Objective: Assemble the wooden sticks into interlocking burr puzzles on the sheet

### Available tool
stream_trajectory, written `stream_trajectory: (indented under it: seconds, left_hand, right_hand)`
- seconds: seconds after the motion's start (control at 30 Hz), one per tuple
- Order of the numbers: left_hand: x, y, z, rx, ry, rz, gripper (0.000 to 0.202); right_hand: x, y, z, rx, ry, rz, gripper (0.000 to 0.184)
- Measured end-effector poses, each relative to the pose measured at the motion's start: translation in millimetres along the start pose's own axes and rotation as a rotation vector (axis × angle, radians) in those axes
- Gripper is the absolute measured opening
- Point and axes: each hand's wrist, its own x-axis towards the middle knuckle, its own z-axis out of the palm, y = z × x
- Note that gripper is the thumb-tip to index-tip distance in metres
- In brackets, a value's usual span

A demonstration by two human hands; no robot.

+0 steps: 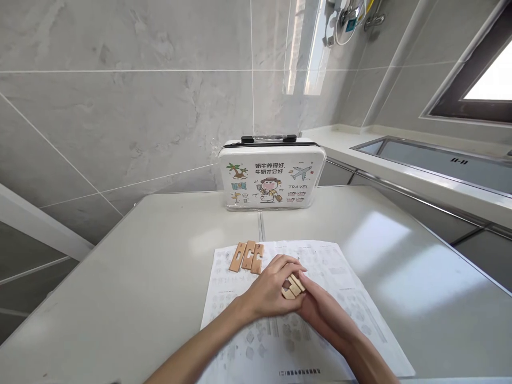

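Both hands are wrapped round a partly assembled wooden puzzle (293,287) of light interlocking pieces, held just above a printed sheet (352,277). My left hand (276,285) curls over its left side, and my right hand (314,296) supports it from the right and below. Much of the puzzle is hidden by the fingers. To the upper left of my hands lie three flat wooden puzzle pieces (247,257), side by side on the sheet's edge. Cut-outs and small dark marks show on them.
A white carrying case (274,178) with cartoon prints and a black handle stands at the back of the white table (120,277), against the tiled wall. To the right is a counter with a covered sink (436,160). A window is at the far right.
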Motion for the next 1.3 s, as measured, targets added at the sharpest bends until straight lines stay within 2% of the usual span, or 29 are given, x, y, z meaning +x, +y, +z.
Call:
stream_trajectory:
  seconds: [0.27, 0.33, 0.47, 0.63, 0.7, 0.83, 0.9, 0.97, 1.1, 1.3]
  left_hand:
    - [-0.7, -6.8, 8.1, 0.120, 0.081, -0.129, 0.091]
    - [-1.3, -9.1, 7.4, 0.157, 0.083, -0.140, 0.086]
    - [-1.8, -10.3, 4.5, 0.170, 0.117, -0.098, 0.062]
    - [-3.2, -10.3, 0.2, 0.087, 0.139, -0.183, 0.068]
    - [-4.0, -11.5, -0.9, 0.044, 0.122, -0.227, 0.071]
    - [-5.4, -15.1, -0.7, 0.003, 0.106, -0.248, 0.080]
    - [-5.5, -16.0, -0.5, 0.003, 0.119, -0.253, 0.083]
    - [-5.1, -16.1, -0.8, 0.001, 0.133, -0.276, 0.084]
    - [-3.0, -15.3, -3.4, -0.030, 0.150, -0.339, 0.080]
    - [-1.1, -15.8, -5.3, -0.067, 0.183, -0.347, 0.077]
  right_hand:
    - [1.1, -8.1, -9.0, 0.024, 0.040, 0.007, 0.049]
    - [0.7, -11.0, -10.9, 0.035, 0.040, -0.009, 0.048]
    - [0.6, -15.1, -17.6, 0.034, 0.065, -0.042, 0.043]
    - [7.1, -24.6, -22.1, -0.056, 0.171, -0.059, 0.038]
    - [13.5, -31.3, -24.5, -0.196, 0.170, -0.092, 0.041]
    - [30.1, -41.7, -36.2, -0.751, 0.191, -0.185, 0.048]
    - [37.7, -41.5, -44.8, -0.989, 0.242, -0.305, 0.047]
    - [43.4, -37.5, -53.5, -1.158, 0.218, -0.425, 0.039]
    - [48.1, -25.4, -66.4, -1.336, 0.229, -0.589, 0.033]
    - [50.2, -19.4, -69.9, -1.485, 0.174, -0.722, 0.022]
